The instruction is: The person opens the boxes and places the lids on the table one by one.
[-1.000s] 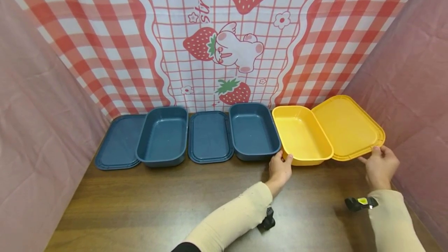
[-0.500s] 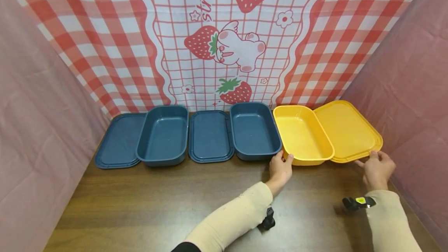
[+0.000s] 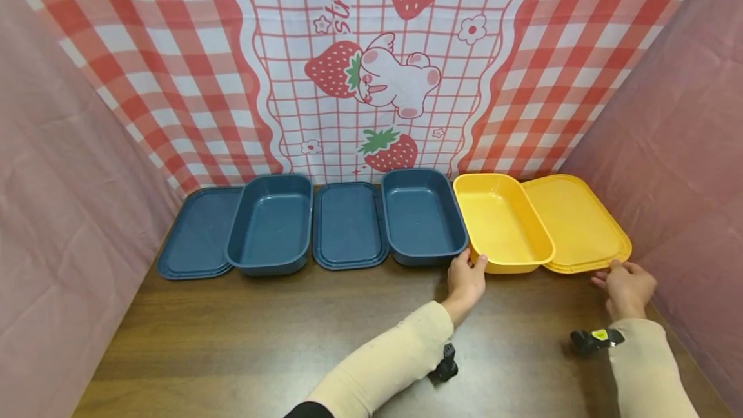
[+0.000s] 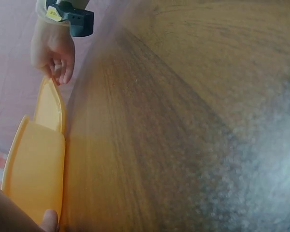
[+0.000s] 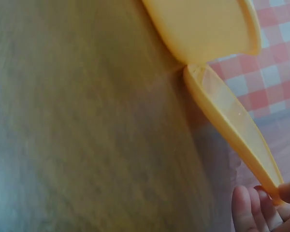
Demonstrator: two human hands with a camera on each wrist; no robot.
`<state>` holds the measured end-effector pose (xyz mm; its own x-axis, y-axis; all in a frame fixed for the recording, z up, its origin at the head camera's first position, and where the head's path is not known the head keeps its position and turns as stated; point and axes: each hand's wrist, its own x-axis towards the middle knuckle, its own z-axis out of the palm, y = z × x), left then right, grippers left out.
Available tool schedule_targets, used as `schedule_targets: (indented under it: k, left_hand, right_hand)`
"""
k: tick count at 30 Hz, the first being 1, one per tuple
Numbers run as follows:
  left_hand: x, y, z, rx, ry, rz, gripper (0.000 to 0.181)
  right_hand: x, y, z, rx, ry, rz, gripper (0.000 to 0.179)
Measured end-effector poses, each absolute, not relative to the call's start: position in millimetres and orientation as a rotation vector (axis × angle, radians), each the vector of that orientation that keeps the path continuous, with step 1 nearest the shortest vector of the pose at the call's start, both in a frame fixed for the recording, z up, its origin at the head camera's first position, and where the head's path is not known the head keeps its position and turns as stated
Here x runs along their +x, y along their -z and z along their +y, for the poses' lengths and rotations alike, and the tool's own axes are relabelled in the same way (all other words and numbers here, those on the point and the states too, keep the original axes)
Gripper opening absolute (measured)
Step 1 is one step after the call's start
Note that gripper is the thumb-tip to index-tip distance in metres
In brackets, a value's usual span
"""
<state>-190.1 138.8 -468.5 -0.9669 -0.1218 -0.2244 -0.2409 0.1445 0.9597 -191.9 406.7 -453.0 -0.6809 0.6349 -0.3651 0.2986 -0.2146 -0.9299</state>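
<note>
The yellow container (image 3: 502, 221) stands uncovered at the right of the row. At its near left corner, my left hand (image 3: 466, 281) grips the wall, thumb on the front and fingers at the side facing the blue container (image 3: 426, 253). To its right is the yellow lid (image 3: 574, 221), its left edge close against the container. My right hand (image 3: 629, 289) pinches the lid's near right corner, thumb above and fingers beneath. In the right wrist view the lid (image 5: 232, 128) slants, with the fingers (image 5: 241, 208) under its held end.
Leftwards run a blue lid (image 3: 351, 224), another blue container (image 3: 269, 228) and another blue lid (image 3: 197, 231). A checked strawberry cloth (image 3: 371, 121) hangs behind the row. Pink cloth (image 3: 673, 147) closes both sides of the wooden table (image 3: 278, 340).
The yellow lid has come down and slightly left towards the yellow container, its far edge lower and flatter, with my right hand still holding its corner. My left hand stays put.
</note>
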Motion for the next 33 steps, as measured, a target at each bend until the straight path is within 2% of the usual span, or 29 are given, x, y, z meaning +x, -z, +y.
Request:
schedule_targets:
  k: [8, 15, 33]
  left_hand:
    - [-189.6, 468.5, 138.5, -0.38, -1.975, 2.288, 0.044]
    - [-189.5, 468.2, 139.0, -0.391, -1.987, 2.278, 0.043]
    - [-188.3, 467.3, 139.7, -0.378, -1.982, 2.319, 0.043]
  right_hand:
    - [-193.3, 459.6, 414.4, -1.162, -1.756, -2.069, 0.009]
    - [-196.8, 464.4, 418.0, -1.161, -1.51, -2.305, 0.04]
    - [-195.9, 463.1, 419.7, -1.158, -1.167, -2.58, 0.049]
